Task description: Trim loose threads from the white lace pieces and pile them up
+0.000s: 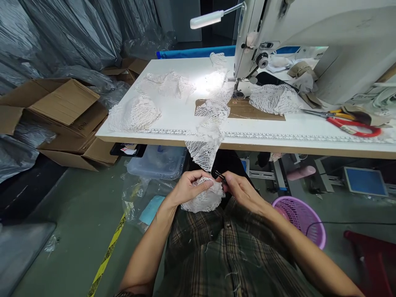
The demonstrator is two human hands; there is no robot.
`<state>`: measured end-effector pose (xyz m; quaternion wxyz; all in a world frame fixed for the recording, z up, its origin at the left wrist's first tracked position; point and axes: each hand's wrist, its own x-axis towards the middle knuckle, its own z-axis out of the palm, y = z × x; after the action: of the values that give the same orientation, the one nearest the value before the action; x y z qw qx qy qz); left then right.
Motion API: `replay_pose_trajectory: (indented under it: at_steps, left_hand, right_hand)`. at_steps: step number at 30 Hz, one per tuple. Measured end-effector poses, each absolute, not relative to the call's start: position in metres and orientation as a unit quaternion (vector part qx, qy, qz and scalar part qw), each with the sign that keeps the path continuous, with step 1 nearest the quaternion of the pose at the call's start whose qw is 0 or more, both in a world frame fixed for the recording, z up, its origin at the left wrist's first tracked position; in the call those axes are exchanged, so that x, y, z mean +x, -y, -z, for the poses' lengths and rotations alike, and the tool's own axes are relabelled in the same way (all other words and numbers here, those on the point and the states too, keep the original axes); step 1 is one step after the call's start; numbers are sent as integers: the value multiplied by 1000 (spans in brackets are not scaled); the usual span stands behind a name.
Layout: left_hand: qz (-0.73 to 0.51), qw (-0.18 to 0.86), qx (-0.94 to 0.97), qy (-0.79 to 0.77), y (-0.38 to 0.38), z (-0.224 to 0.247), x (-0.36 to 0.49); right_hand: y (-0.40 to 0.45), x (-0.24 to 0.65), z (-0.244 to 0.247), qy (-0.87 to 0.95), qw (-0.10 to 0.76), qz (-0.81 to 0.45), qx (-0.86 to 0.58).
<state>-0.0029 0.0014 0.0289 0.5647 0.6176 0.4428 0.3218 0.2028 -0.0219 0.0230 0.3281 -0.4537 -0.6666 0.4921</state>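
White tabletop (173,119) up ahead, sewing machine (297,29) on it, and we've got a lace piece (202,202) pinched in our left hand (191,187) over our lap (198,231), small black tool (220,176) gripped in our right hand (240,189).

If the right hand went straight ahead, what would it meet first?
Likely the dangling white openwork lace strip, just past the small black tool in the right hand; depth is unclear.

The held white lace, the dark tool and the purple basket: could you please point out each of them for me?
Held white lace (204,202): head view, on its lower part.
Dark tool (220,176): head view, on the part that sticks out.
Purple basket (305,211): head view, on its perforated wall.
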Motion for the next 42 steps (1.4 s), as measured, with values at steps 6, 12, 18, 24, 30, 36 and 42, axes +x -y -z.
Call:
replay_pose_trajectory:
  at_steps: [6,12,18,24,30,36,42]
  left_hand:
    - [-325,554,621,-450,1,-29,-8]
    - [-335,553,610,-457,2,-29,-7]
    - [-334,574,585,-465,2,-28,-8]
    - [-338,583,581,-456,1,-29,-8]
    - [-358,598,548,-462,2,-25,-10]
    - [-343,634,517,-462,2,-29,-7]
    - [-339,627,523,-467,3,-26,-4]
  right_hand:
    - [3,191,-16,718,319,-420,-453]
    - [-2,187,-11,734,313,-399,-452]
    - [2,189,-10,735,309,-410,-443]
    - [-4,183,-12,741,316,-394,-443]
    - [0,187,-12,736,307,-405,-448]
    - [1,180,-17,766,294,-355,-448]
    - [3,183,-9,709,323,-437,-450]
